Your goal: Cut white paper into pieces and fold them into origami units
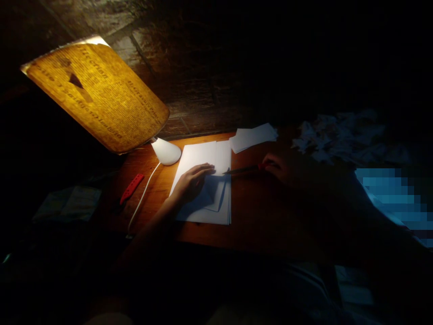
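My left hand [194, 180] is uncovered, with slender fingers and a rounded back. My left forearm [164, 215] is bare along its lit length, narrow at the wrist; darkness obscures its outline further back. My right hand [274, 166] shows uncovered fingers. My right forearm lies too deep in shadow to determine any sleeve.

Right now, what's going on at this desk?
A person works by lamplight. The left hand lies flat on white paper; the right hand holds a red-handled tool, its dark tip at the paper, though contact is unclear. More paper lies beyond, and a red object lies beside the lamp cord.
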Available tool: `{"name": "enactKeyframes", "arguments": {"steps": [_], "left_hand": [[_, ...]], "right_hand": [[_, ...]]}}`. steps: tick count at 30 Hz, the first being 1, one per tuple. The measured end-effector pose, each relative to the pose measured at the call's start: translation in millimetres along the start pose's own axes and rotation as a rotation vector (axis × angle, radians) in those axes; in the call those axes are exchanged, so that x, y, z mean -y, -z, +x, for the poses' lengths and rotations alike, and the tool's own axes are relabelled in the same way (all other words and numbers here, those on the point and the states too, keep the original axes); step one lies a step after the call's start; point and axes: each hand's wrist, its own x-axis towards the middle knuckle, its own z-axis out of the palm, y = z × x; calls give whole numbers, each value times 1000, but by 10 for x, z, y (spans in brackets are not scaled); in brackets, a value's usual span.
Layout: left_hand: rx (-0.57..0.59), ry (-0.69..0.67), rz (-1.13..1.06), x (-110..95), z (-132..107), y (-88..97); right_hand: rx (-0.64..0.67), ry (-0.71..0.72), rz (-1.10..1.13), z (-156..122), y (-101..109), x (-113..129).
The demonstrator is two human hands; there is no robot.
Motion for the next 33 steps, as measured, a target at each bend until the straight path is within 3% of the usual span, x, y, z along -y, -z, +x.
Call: {"name": "enactKeyframes", "arguments": {"steps": [5, 12, 17, 25, 33], "left_hand": [[-24, -30, -13, 9, 2, -8], [-6, 18, -35, -12, 11, 8], [-2, 24, -40, -11, 14, 9], [0, -41, -45, 4, 20, -11], [204, -81, 38, 24, 48, 26]], "right_hand": [[-29, 141, -116, -22, -68, 20], [-32, 81, -99, -74, 100, -6], [-30, 114, -107, -46, 30, -15], [4, 166, -210, -57, -60, 261], [-11, 115, -174, -86, -179, 406]]}}
